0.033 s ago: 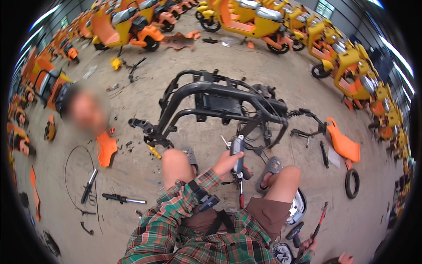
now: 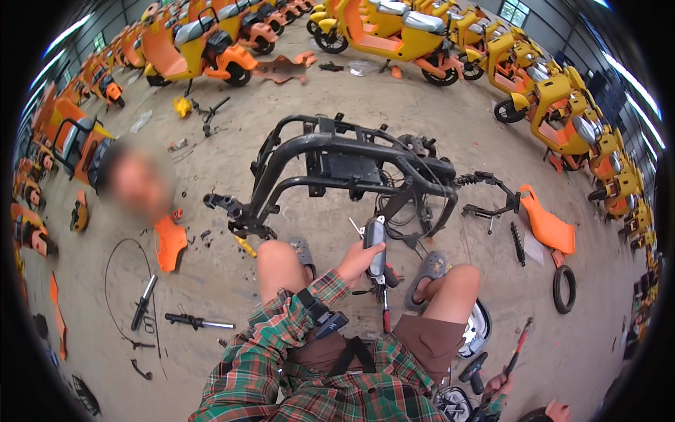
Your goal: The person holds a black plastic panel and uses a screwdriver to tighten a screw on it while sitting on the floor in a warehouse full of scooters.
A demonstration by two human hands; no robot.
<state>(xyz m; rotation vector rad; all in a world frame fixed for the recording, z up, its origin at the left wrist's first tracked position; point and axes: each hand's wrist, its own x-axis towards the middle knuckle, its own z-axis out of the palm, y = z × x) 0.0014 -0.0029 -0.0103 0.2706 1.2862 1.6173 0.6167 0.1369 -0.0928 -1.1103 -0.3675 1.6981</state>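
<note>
My left hand (image 2: 357, 261) is wrapped round a grey oblong housing (image 2: 376, 243), held upright between my knees just in front of the black scooter frame (image 2: 309, 144). Cables run close by the housing. Beneath it lies a red-and-black handled tool (image 2: 386, 316), its far end hidden. Off to my right side, my right hand (image 2: 500, 383) is closed on a long tool with a red handle (image 2: 519, 346) and a small dark head. Its head is too small to name the kind. A dark cordless drill (image 2: 474, 373) lies next to that hand.
Fork tubes (image 2: 144, 302), a looped cable (image 2: 105, 274) and orange panels (image 2: 170, 243) lie left. To the right are a shock absorber (image 2: 517, 244), an orange fender (image 2: 548, 225) and a tyre (image 2: 564, 288). A person (image 2: 133, 176) is at left; another hand (image 2: 559, 411) shows lower right.
The view has shifted slightly. My right hand and the red-handled tool have moved a little up and to the right. My left hand keeps its hold on the grey housing.
</note>
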